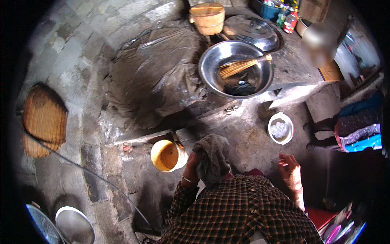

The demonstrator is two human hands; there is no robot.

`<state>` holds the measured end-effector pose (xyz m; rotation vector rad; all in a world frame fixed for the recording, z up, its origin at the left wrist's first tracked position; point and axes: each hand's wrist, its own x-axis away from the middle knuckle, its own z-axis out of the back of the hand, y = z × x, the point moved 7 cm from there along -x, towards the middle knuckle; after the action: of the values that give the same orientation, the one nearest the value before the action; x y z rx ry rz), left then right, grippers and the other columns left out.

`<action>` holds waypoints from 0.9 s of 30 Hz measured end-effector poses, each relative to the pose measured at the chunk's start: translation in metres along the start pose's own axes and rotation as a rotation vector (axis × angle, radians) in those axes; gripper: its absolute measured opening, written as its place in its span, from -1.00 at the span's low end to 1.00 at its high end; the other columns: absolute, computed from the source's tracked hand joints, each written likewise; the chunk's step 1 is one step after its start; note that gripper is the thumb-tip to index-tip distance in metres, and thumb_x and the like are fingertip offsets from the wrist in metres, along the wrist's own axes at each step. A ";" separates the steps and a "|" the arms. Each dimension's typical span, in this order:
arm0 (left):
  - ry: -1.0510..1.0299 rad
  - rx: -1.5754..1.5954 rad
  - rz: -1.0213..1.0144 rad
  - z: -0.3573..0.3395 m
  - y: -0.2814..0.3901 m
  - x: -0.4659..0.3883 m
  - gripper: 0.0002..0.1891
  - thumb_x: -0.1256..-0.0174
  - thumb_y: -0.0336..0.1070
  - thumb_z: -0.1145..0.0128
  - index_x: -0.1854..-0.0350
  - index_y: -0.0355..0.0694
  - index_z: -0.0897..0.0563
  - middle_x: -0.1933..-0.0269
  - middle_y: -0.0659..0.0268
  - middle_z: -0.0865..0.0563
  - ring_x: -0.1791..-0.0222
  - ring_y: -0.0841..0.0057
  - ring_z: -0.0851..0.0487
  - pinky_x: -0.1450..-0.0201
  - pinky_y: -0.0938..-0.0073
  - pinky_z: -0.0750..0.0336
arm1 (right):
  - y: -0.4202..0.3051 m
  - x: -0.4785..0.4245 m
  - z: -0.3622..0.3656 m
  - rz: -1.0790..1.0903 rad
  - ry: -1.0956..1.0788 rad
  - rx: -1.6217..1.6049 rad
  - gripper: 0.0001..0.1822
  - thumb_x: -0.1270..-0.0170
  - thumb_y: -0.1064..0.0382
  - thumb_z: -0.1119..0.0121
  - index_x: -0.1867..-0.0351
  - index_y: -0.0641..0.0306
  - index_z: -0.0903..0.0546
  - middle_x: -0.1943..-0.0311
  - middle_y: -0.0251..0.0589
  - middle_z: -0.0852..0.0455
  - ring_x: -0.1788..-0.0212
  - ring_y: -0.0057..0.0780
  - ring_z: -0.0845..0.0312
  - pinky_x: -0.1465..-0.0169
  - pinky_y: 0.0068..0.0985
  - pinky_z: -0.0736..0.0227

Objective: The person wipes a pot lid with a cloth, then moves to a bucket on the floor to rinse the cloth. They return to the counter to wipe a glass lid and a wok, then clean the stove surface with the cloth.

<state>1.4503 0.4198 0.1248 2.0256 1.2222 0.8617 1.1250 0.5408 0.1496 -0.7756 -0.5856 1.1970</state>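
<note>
A crumpled grey cloth (211, 158) hangs in my left hand (192, 167), low and in front of my body. My right hand (288, 166) is off to the right, fingers loosely curled and apart, with nothing in it. Just left of the cloth stands a yellow-lined bucket (168, 155). Beyond my right hand, a white bucket (281, 128) with pale contents sits on the floor. On the ledge ahead rests a wide metal basin (207, 71); a straw whisk (239, 67) and a dark item (239, 90) lie in it.
Dark plastic sheeting (152, 67) covers the ledge left of the basin. Behind are a wooden bucket (208, 23), a metal lid (253, 32) and bottles (289, 23). A woven basket (45, 119) leans at left; a cable (100, 180) crosses there. Patterned fabric (361, 125) shows at right.
</note>
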 end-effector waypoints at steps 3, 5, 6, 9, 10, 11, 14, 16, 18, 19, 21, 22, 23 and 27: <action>-0.168 -0.057 0.113 -0.033 -0.022 -0.053 -0.33 -0.14 -0.24 -0.23 -0.32 -0.34 -0.35 -0.19 0.20 -0.54 -0.20 0.42 -0.49 -0.28 0.39 -0.35 | 0.001 -0.014 0.001 0.055 -0.147 -0.099 -0.52 -0.06 0.44 -0.34 -0.09 0.31 -0.56 0.10 -0.07 -0.67 0.16 -0.29 -0.68 0.07 -0.42 -0.60; -0.291 -0.093 0.210 -0.066 -0.051 -0.077 -0.29 -0.10 -0.26 -0.24 -0.34 -0.35 -0.32 -0.19 0.20 -0.54 -0.19 0.43 -0.49 -0.26 0.40 -0.35 | -0.008 -0.033 0.005 0.056 -0.262 -0.187 -0.29 -0.08 0.31 -0.42 -0.30 0.27 -0.38 -0.05 -0.02 -0.61 0.00 -0.25 -0.62 -0.02 -0.39 -0.56; -0.333 -0.154 0.179 -0.092 -0.058 -0.087 -0.26 -0.08 -0.27 -0.26 -0.35 -0.35 -0.30 -0.20 0.18 -0.53 -0.21 0.42 -0.47 -0.28 0.39 -0.34 | -0.013 -0.043 0.008 0.045 -0.302 -0.401 -0.16 -0.07 0.24 -0.45 -0.38 0.23 -0.24 -0.16 -0.04 -0.52 -0.14 -0.26 -0.49 -0.12 -0.36 -0.48; -0.575 -0.248 0.024 -0.183 -0.087 -0.115 -0.15 -0.13 -0.41 -0.22 -0.45 -0.36 -0.04 -0.36 0.10 -0.31 -0.36 0.36 -0.29 -0.41 0.32 -0.14 | -0.013 -0.060 0.024 -0.131 -0.306 -0.925 0.24 0.11 0.00 -0.59 -0.49 0.23 0.05 -0.42 -0.18 -0.16 -0.46 -0.34 0.03 -0.42 -0.28 -0.06; -0.660 -0.285 -0.060 -0.209 -0.094 -0.118 -0.15 -0.16 -0.43 -0.20 -0.45 -0.38 0.02 -0.39 0.05 -0.24 -0.39 0.33 -0.24 -0.44 0.31 -0.09 | 0.012 -0.066 0.031 -0.096 -0.226 -0.943 0.25 0.12 0.00 -0.60 -0.48 0.26 0.06 -0.42 -0.18 -0.16 -0.45 -0.34 0.01 -0.42 -0.29 -0.06; -0.753 -0.310 -0.143 -0.238 -0.101 -0.123 -0.14 -0.18 -0.44 -0.18 -0.46 -0.39 0.07 -0.42 0.01 -0.17 -0.42 0.29 -0.20 -0.46 0.31 -0.05 | 0.039 -0.072 0.043 -0.064 -0.138 -0.950 0.26 0.13 0.01 -0.61 -0.48 0.29 0.06 -0.41 -0.18 -0.16 -0.45 -0.35 0.00 -0.42 -0.30 -0.05; -0.748 -0.470 -0.102 -0.274 -0.142 -0.137 -0.18 -0.20 -0.46 -0.17 -0.45 -0.42 0.02 -0.38 -0.04 -0.24 -0.39 0.28 -0.26 -0.43 0.31 -0.12 | 0.103 -0.083 0.074 -0.198 0.027 -1.147 -0.01 0.09 0.11 -0.59 -0.36 0.30 -0.24 -0.25 -0.24 -0.44 -0.27 -0.47 -0.32 -0.31 -0.39 -0.27; -0.676 -0.548 0.002 -0.290 -0.158 -0.151 -0.22 -0.16 -0.47 -0.22 -0.42 -0.43 -0.09 -0.30 0.03 -0.39 -0.32 0.36 -0.38 -0.36 0.36 -0.24 | 0.123 -0.096 0.100 -0.172 0.069 -1.245 -0.24 0.01 0.11 -0.53 -0.22 0.30 -0.45 -0.04 -0.35 -0.64 -0.08 -0.59 -0.50 -0.20 -0.44 -0.41; -0.616 -0.556 0.102 -0.302 -0.168 -0.167 -0.31 -0.17 -0.46 -0.20 -0.36 -0.41 -0.21 -0.22 0.08 -0.49 -0.24 0.42 -0.46 -0.31 0.39 -0.32 | 0.166 -0.099 0.107 -0.263 0.115 -1.270 -0.35 -0.07 0.14 -0.45 -0.19 0.29 -0.48 -0.02 -0.35 -0.65 -0.05 -0.60 -0.53 -0.17 -0.44 -0.43; -0.605 -0.587 0.097 -0.308 -0.173 -0.176 -0.34 -0.18 -0.45 -0.19 -0.34 -0.41 -0.25 -0.20 0.09 -0.52 -0.21 0.44 -0.49 -0.29 0.40 -0.34 | 0.183 -0.100 0.112 -0.330 0.153 -1.228 -0.38 -0.10 0.17 -0.42 -0.19 0.29 -0.48 -0.03 -0.34 -0.65 -0.04 -0.59 -0.54 -0.16 -0.44 -0.44; -0.626 -0.654 0.070 -0.325 -0.176 -0.188 -0.35 -0.22 -0.38 -0.17 -0.34 -0.41 -0.25 -0.22 0.07 -0.50 -0.23 0.44 -0.46 -0.29 0.40 -0.32 | 0.200 -0.107 0.127 -0.331 0.156 -1.353 -0.44 -0.14 0.27 -0.35 -0.19 0.30 -0.47 -0.02 -0.23 -0.66 -0.05 -0.44 -0.58 -0.14 -0.41 -0.49; -0.596 -0.647 0.051 -0.335 -0.174 -0.194 -0.34 -0.22 -0.38 -0.17 -0.36 -0.41 -0.23 -0.25 0.05 -0.46 -0.26 0.43 -0.42 -0.31 0.39 -0.30 | 0.196 -0.112 0.133 -0.395 0.141 -1.406 -0.43 -0.13 0.28 -0.36 -0.19 0.30 -0.47 -0.02 -0.23 -0.66 -0.05 -0.42 -0.58 -0.14 -0.40 -0.50; -0.567 -0.640 0.033 -0.345 -0.172 -0.199 -0.33 -0.22 -0.38 -0.16 -0.37 -0.40 -0.21 -0.27 0.03 -0.43 -0.29 0.42 -0.39 -0.33 0.38 -0.28 | 0.193 -0.117 0.136 -0.462 0.127 -1.457 -0.42 -0.12 0.30 -0.36 -0.20 0.29 -0.46 -0.02 -0.23 -0.66 -0.05 -0.41 -0.59 -0.14 -0.39 -0.51; -0.517 -0.612 -0.003 -0.350 -0.195 -0.220 -0.35 -0.21 -0.57 -0.06 -0.37 -0.35 -0.16 -0.24 0.08 -0.41 -0.26 0.41 -0.38 -0.31 0.37 -0.28 | 0.169 -0.134 0.148 -0.217 -0.256 -1.030 -0.31 -0.12 0.22 -0.42 -0.27 0.29 -0.38 -0.13 -0.18 -0.55 -0.18 -0.42 -0.43 -0.25 -0.35 -0.38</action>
<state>0.9978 0.3540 0.1370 1.5932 0.5783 0.5605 0.8761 0.4721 0.1072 -1.3710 -1.5110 0.7425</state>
